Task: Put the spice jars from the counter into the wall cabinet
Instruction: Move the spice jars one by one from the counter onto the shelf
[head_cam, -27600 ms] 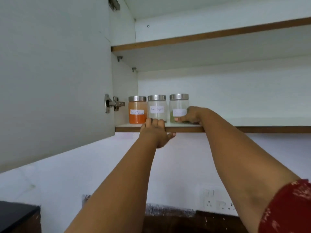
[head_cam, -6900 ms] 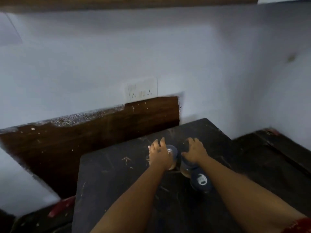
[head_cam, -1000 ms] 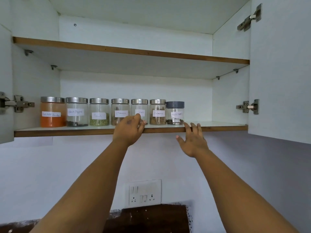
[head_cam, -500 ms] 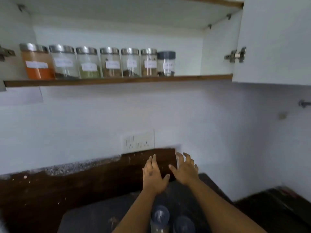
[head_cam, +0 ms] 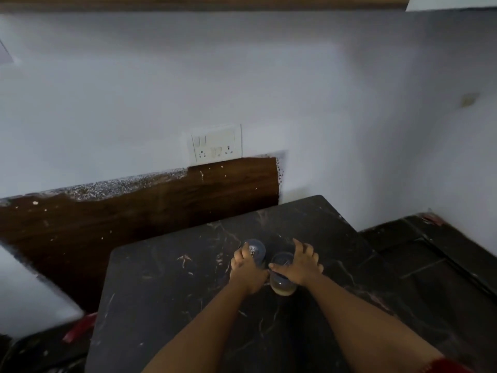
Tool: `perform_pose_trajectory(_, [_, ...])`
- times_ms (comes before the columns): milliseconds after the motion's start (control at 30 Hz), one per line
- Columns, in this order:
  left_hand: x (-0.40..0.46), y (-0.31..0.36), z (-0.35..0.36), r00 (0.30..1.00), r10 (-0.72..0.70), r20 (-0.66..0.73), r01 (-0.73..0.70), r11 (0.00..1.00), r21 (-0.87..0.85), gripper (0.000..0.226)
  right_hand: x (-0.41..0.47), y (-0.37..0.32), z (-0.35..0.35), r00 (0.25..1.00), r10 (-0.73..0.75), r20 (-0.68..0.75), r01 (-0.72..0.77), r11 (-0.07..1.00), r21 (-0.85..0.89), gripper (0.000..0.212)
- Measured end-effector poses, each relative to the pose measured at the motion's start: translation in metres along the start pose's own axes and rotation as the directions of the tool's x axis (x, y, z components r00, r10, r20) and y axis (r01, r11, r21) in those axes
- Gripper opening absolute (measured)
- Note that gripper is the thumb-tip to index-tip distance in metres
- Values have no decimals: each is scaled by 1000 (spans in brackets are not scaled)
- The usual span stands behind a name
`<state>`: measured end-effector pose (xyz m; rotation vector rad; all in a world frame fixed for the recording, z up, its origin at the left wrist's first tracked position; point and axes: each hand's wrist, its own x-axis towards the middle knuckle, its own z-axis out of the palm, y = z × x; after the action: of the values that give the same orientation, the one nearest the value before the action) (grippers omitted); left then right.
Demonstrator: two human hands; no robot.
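Observation:
Two glass spice jars with dark blue-grey lids stand side by side on the black counter (head_cam: 166, 305). My left hand (head_cam: 246, 270) wraps around the left jar (head_cam: 256, 250), whose lid shows above my fingers. My right hand (head_cam: 301, 262) grips the right jar (head_cam: 282, 285) from its right side, the thumb lying across the front under the lid; pale contents show at the bottom of this jar. Only the brown underside edge of the wall cabinet (head_cam: 204, 2) appears along the top; its shelf and the jars on it are out of view.
A white socket plate (head_cam: 216, 145) sits on the wall above a dark wooden backsplash board (head_cam: 134, 208). To the right a lower black ledge (head_cam: 441, 254) runs into the corner. Something red (head_cam: 79, 327) lies by the counter's left edge. An open cabinet door corner (head_cam: 451, 2) shows top right.
My view has dropped from the cabinet shelf to the counter. Both hands came down from the air and now grip the two jars on the counter.

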<state>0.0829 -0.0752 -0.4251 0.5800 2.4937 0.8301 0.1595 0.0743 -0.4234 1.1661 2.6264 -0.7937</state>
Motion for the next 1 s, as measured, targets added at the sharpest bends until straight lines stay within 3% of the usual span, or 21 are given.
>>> perform_pose_trajectory(200, [-9,-12,7,1000,-5,16,5,1000,8,105,5,4,23,999,-26,37,28,997,-69,128])
perform_pose_trajectory(433, [-6,-18,8,1000,-13,-3,13,999,-39,98,14,10,29,998,8,-67,-1,994,108,106])
perform_pose_trajectory(533, [-2,-13,5,995,-79,-54,67,978,-199,85,17,-3,14,984,110,-142,-60,946,318,101])
perform_pose_trajectory(600, [0,-5,0,975,-218,-31,184,884,-429,75,20,-12,3,976,139,-167,-38,866,499,96])
perform_pose_trajectory(633, [1,0,-3,954,-297,22,256,778,-574,69,22,-17,-3,977,134,-168,-13,816,578,93])
perform_pose_trajectory(700, [2,7,-11,896,-386,219,373,387,-844,55,24,-23,-11,985,97,-145,40,686,726,86])
perform_pose_trajectory(733, [3,8,-16,876,-371,307,387,163,-908,51,25,-26,-15,990,69,-122,56,605,794,83])
perform_pose_trajectory(767, [4,9,-19,865,-364,344,376,17,-926,49,25,-28,-17,995,44,-86,52,512,858,80])
perform_pose_trajectory(800, [4,10,-23,863,-368,346,361,-30,-932,50,24,-30,-18,999,25,-40,27,412,911,77])
perform_pose_trajectory(867, [7,10,-26,854,-425,301,362,69,-930,55,20,-33,-21,999,-23,38,-32,228,973,72])
perform_pose_trajectory(933, [9,10,-28,849,-460,261,360,141,-922,57,16,-36,-24,995,-74,69,-60,118,991,64])
perform_pose_trajectory(1000, [6,12,-29,874,-379,304,355,71,-932,55,13,-37,-26,986,-137,97,-90,57,994,64])
